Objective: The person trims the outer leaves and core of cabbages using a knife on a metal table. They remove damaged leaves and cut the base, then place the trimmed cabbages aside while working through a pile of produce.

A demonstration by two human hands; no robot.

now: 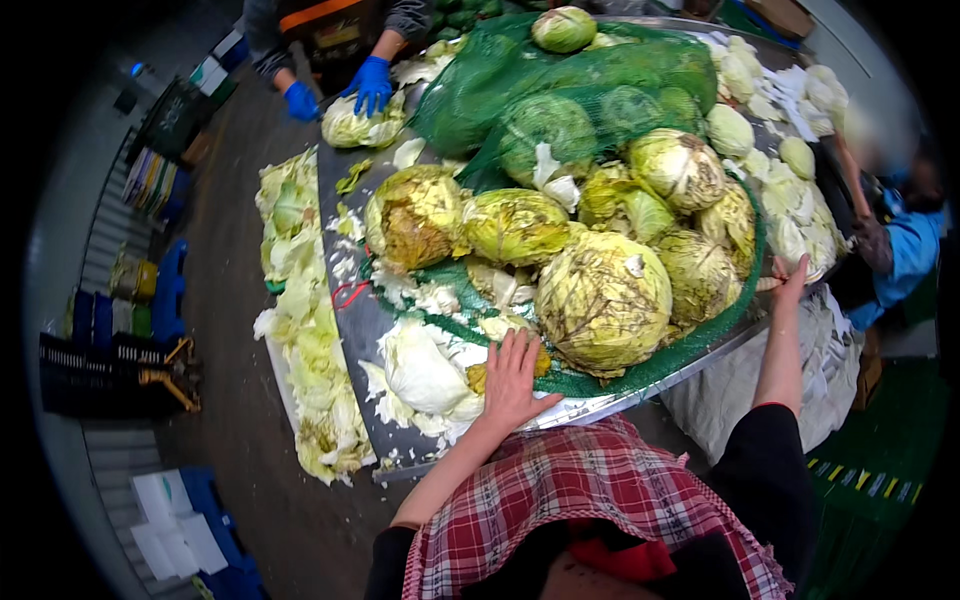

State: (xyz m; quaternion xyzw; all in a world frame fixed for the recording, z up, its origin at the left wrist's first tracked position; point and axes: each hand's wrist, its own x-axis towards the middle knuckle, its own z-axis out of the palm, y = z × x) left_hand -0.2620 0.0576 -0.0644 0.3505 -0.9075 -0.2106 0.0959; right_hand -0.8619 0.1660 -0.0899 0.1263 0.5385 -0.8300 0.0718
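My left hand (513, 379), bare with fingers spread, rests at the table's near edge on scraps of leaf beside a peeled white cabbage (424, 369). Just beyond it, a large yellow-green cabbage (604, 300) with brown, dirty leaves lies on an opened green mesh sack (660, 379). My right hand (789, 276) is at the table's right side, near the sack's rim; a pale, narrow thing shows by its fingers, and I cannot tell whether it is held. More untrimmed cabbages (516, 225) lie in the sack's mouth. Behind them is a fuller green mesh sack (570, 82).
A co-worker's blue-gloved hand (370, 86) rests on a cabbage at the far left. Another person in blue (911, 247) stands at the right by peeled cabbages (784, 195). Trimmed leaves (315, 352) fill a container along the left edge. A white bulk bag (757, 390) stands below right.
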